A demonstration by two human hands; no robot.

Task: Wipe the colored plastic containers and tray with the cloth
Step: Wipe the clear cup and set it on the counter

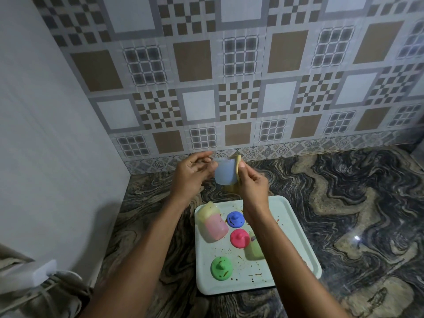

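Marbled dark surface [344, 203] below patterned wall tiles — the left hand [192, 173] grips a blue container [224, 172] held above it, the right hand [251, 182] pinches a yellow cloth [238, 164] against its rim; beneath, the stained tray [296, 226] holds other containers and lids.

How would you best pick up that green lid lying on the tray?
Pinch the small knob on top of the green lid, coming straight down from above. The lid sits dome-up and flat on the tray, so its low rim offers the fingers little to hold.
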